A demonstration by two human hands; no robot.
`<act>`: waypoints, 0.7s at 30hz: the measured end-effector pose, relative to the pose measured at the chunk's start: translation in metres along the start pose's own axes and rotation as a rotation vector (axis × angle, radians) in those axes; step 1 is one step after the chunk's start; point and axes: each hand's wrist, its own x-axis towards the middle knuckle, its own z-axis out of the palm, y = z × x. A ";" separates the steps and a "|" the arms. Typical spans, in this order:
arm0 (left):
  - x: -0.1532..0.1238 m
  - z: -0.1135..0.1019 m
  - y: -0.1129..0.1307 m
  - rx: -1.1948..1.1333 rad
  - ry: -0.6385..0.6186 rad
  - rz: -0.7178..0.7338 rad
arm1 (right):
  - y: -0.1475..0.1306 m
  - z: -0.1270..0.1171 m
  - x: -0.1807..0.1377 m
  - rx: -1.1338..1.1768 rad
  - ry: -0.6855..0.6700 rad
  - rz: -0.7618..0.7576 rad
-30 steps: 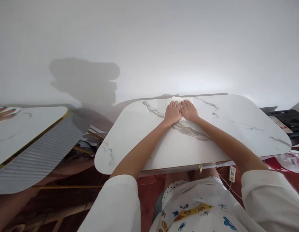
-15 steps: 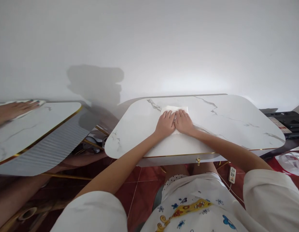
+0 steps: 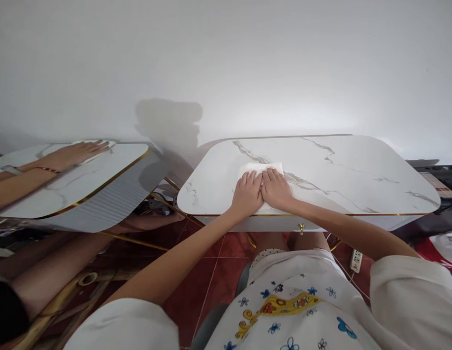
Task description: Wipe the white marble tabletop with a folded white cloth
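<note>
My left hand (image 3: 247,192) and my right hand (image 3: 276,188) lie side by side, palms down, on a white folded cloth or tissue (image 3: 261,167). Their fingers point away from me, laid flat and only slightly bent, and the thumbs meet in the middle. The far strip of the cloth shows beyond my fingertips; the rest is mostly hidden under my palms. Beneath it is a white marble-patterned tabletop (image 3: 357,180) with grey veins, rounded corners and a gold front edge. My hands are near its front edge, left of the middle.
At left, another person's hand (image 3: 74,153) rests on a white cloth (image 3: 111,144) atop a similar table (image 3: 131,149). A plain wall (image 3: 247,63) stands behind both tables. Black equipment (image 3: 444,189) sits at right. A power strip (image 3: 356,261) is low down, above the red tiled floor (image 3: 207,277).
My hands and the cloth have slid toward me, closer to the front edge of the tabletop. The other person's hand has moved right along their table. My view has shifted slightly left.
</note>
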 end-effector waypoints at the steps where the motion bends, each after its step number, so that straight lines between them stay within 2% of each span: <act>1: -0.002 -0.001 0.005 0.005 0.002 -0.007 | 0.001 -0.002 -0.004 0.000 -0.008 -0.004; 6: -0.008 -0.006 0.033 0.019 -0.004 0.000 | 0.017 -0.010 -0.025 0.004 0.007 -0.020; 11: 0.006 -0.003 0.054 0.005 -0.042 0.022 | 0.041 -0.014 -0.031 -0.029 0.053 0.011; 15: 0.031 0.005 0.059 -0.031 -0.080 0.025 | 0.060 -0.017 -0.017 -0.067 0.062 0.012; 21: 0.074 0.025 0.049 -0.053 -0.076 0.038 | 0.085 -0.016 0.023 -0.097 0.063 0.016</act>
